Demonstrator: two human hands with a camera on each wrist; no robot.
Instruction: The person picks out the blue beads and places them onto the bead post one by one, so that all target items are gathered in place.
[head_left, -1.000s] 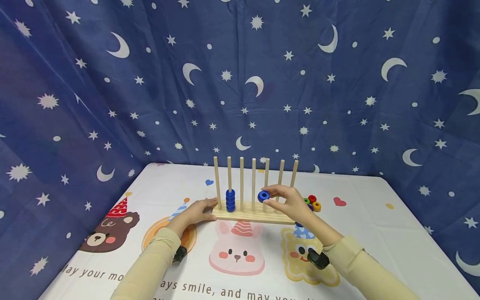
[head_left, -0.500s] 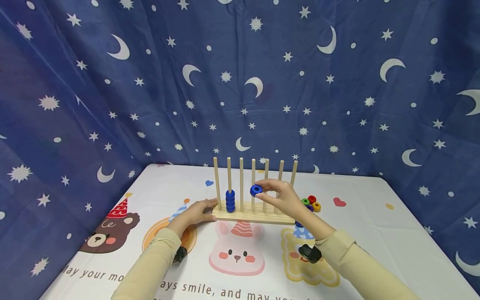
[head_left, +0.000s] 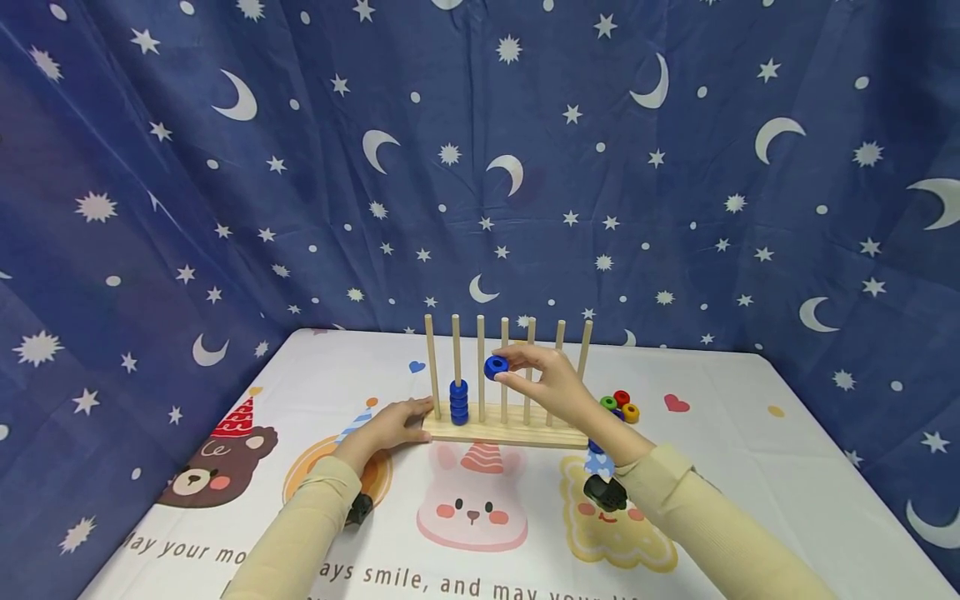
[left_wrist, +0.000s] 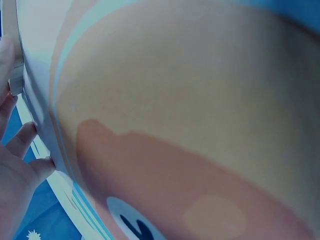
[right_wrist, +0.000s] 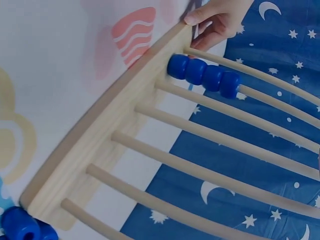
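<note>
A wooden bead rack with several upright pegs stands on the table. Its second peg from the left carries a stack of blue beads; the other pegs are bare. My left hand holds the left end of the base, thumb in front, as the right wrist view also shows. Between thumb and fingertips, my right hand pinches a blue bead, its hole facing me. That bead is raised near the third peg, about level with the pegs' middle, right of the stack.
Behind the rack's right end lie loose beads: red, green and yellow. More blue beads lie at the base's right end. A blue star-patterned curtain hangs behind the printed tablecloth.
My right hand has moved left and upward with the blue bead, from near the fifth peg to near the third. My left hand stays at the rack's end.
</note>
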